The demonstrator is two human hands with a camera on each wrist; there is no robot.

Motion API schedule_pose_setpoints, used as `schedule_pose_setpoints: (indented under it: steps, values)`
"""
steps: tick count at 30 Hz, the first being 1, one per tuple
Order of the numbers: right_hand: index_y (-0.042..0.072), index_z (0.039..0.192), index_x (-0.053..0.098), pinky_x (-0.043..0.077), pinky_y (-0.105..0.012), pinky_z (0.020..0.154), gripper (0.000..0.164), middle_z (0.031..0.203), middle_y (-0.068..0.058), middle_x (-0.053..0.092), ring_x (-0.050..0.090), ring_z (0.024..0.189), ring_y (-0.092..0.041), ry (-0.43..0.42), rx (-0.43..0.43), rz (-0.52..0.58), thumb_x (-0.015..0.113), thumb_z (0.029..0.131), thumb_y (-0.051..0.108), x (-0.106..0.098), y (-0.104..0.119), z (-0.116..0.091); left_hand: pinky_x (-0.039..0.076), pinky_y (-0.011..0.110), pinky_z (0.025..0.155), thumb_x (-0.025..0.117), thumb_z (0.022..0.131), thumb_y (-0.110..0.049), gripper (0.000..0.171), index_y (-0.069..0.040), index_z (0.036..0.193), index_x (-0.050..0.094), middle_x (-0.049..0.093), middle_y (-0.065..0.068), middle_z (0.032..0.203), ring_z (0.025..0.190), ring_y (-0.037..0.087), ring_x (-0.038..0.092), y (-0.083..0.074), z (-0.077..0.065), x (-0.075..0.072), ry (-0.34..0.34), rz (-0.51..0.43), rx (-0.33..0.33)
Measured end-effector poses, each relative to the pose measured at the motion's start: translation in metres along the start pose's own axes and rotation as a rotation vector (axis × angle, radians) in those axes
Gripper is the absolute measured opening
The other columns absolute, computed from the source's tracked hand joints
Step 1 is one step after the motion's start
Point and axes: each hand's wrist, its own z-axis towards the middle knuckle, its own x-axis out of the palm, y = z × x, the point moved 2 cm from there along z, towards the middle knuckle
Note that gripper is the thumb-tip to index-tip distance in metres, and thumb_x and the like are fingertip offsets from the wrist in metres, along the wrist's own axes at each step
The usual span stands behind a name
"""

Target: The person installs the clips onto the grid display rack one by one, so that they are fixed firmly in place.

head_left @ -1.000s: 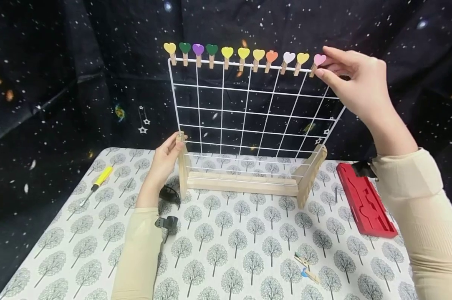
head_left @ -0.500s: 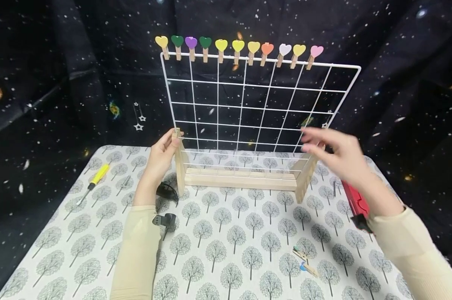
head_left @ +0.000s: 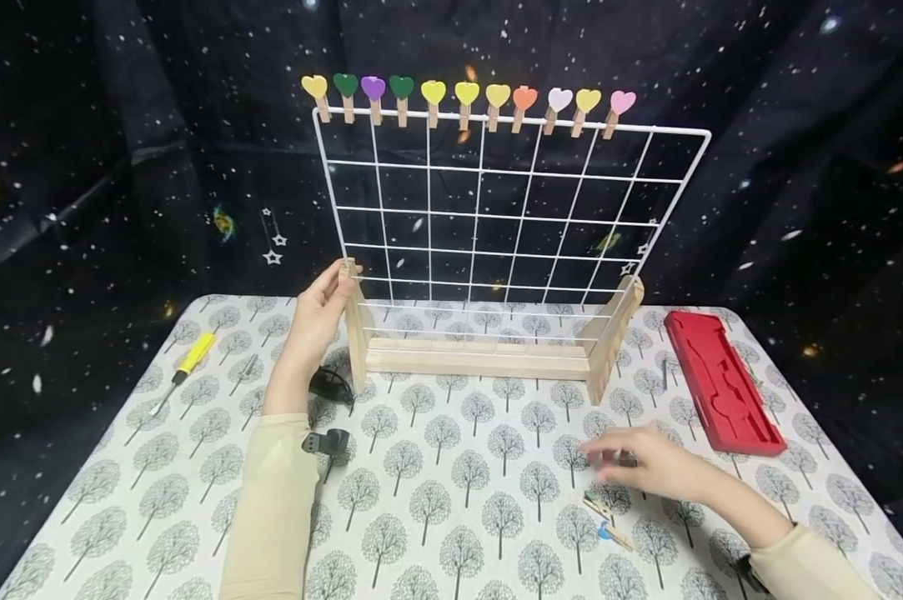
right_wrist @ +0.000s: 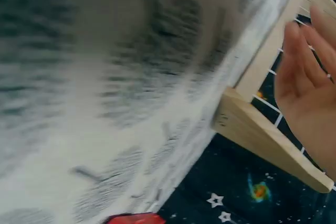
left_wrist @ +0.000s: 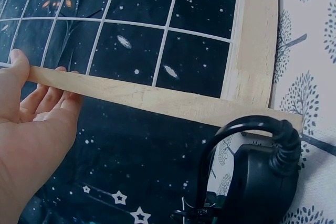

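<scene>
My left hand [head_left: 319, 312] grips the top of the left wooden upright [head_left: 354, 325]; in the left wrist view the thumb lies on one side of that wood [left_wrist: 131, 95] and the fingers on the other. The uprights and a wooden crossbar [head_left: 474, 360] carry a white wire grid [head_left: 507, 172]. Along the grid's top wire sits a row of heart clothespins, ending at the right with a pink one [head_left: 622, 103]. My right hand [head_left: 657, 467] hovers over the table with loosely bent fingers, holding nothing. Just below it lie a green-tipped clothespin [head_left: 598, 505] and a blue-heart clothespin [head_left: 614, 535].
A red molded tray [head_left: 724, 392] lies at the right of the tree-print tablecloth [head_left: 421, 533]. On the left is a yellow-handled screwdriver [head_left: 184, 371]. A black cable and plug [left_wrist: 257, 177] sit beside the left upright. A dark star-print cloth [head_left: 121, 167] hangs behind.
My right hand has let go of the pink heart clothespin, which stays on the top wire, and has come down to just above the loose clothespins. The left hand keeps its grip on the upright.
</scene>
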Motion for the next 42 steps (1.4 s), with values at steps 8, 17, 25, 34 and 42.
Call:
schedule_pose_setpoints:
  steps: [8,17,25,34,42]
  values:
    - [0.020,0.113,0.057,0.045,-0.030,0.082,0.044,0.109,0.009,0.054,0.050,0.098,-0.007,0.112,-0.109,0.054,0.069,0.071,0.029,0.022,0.002,-0.017,0.027,0.034,0.103,0.047,0.088,-0.031,0.049,-0.016,0.133,0.034,0.045,0.007,0.130,0.122,0.016,0.037,-0.009,-0.006,0.002,0.001,-0.013,-0.002]
    - [0.014,0.108,0.061,0.048,-0.025,0.075,0.033,0.100,0.007,0.055,0.053,0.086,-0.004,0.146,-0.131,0.160,0.064,0.076,0.022,0.028,0.006,-0.017,0.028,0.032,0.103,0.047,0.086,-0.036,0.048,-0.024,0.132,0.037,0.047,0.000,0.128,0.121,0.013,0.038,0.010,0.002,-0.001,-0.005,-0.009,0.007]
    - [0.009,0.106,0.062,0.049,-0.016,0.062,0.027,0.094,0.003,0.056,0.054,0.074,-0.001,0.134,-0.148,0.262,0.061,0.079,0.015,0.032,-0.001,-0.016,0.028,0.032,0.103,0.047,0.087,-0.036,0.047,-0.024,0.131,0.037,0.047,-0.001,0.128,0.121,0.012,0.038,0.009,0.003,-0.002,-0.004,0.009,0.018]
    - [0.021,0.089,0.059,0.049,-0.018,0.061,0.017,0.091,0.008,0.055,0.053,0.073,-0.005,0.156,-0.048,0.259,0.066,0.074,0.023,0.028,0.000,-0.015,0.028,0.032,0.103,0.047,0.087,-0.036,0.047,-0.024,0.131,0.037,0.047,-0.002,0.128,0.121,0.011,0.038,0.008,0.004,-0.002,-0.008,0.023,0.019]
    - [0.021,0.080,0.055,0.048,-0.018,0.056,0.018,0.072,0.010,0.056,0.050,0.063,-0.001,0.160,0.036,0.244,0.069,0.070,0.025,0.015,0.004,-0.009,0.028,0.034,0.104,0.047,0.087,-0.035,0.046,-0.024,0.131,0.037,0.047,0.000,0.128,0.121,0.012,0.039,0.008,0.004,-0.002,-0.003,0.030,0.027]
